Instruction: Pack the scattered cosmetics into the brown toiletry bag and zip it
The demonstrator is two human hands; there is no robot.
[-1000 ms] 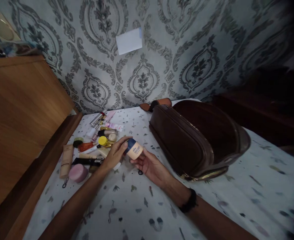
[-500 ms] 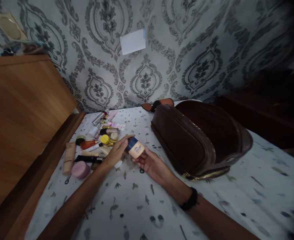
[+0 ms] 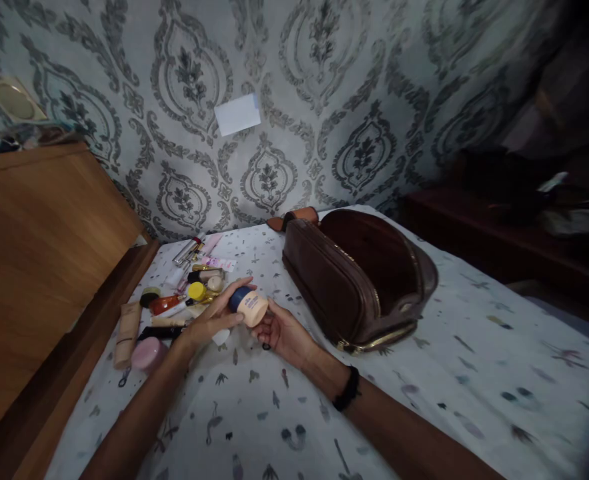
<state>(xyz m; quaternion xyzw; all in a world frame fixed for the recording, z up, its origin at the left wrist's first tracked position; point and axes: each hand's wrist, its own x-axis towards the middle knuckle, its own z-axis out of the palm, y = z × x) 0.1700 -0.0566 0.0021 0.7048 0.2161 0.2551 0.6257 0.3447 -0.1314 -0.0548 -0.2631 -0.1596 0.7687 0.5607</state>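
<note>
Between my two hands is a small cream jar (image 3: 252,308) with a dark blue lid and a peach body with printed lettering, tilted on its side. The fingers and thumb of my left hand (image 3: 218,318) grip it around the lid end. My right hand (image 3: 285,335) holds the base end with its fingertips. Left of the hands lies a pile of cosmetics: a pink jar (image 3: 149,354), a beige tube (image 3: 127,335), a yellow-capped container (image 3: 197,291) and an orange bottle (image 3: 165,305). A brown toiletry bag (image 3: 334,287) lies unzipped to the right.
Patterned white cloth (image 3: 254,427) covers the surface. A wooden cabinet (image 3: 39,253) borders the left side, and a wallpapered wall (image 3: 269,147) stands behind. Dark furniture (image 3: 454,227) is at the far right.
The view has turned a little to the right, so the bag and pile sit further left. My left thumb has shifted from the lid down along the jar; both hands still hold it.
</note>
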